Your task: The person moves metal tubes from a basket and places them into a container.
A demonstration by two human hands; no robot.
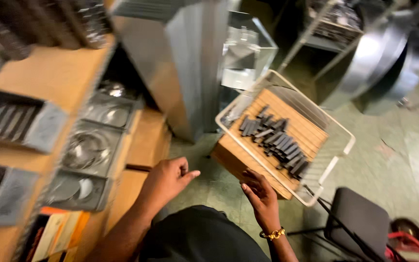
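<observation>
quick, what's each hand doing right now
Left hand: loosely curled, holding nothing visible.
Right hand: open, empty, near the wooden box.

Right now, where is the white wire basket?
In the head view, the white wire basket sits right of centre on a wooden box, just beyond the right hand.
</observation>
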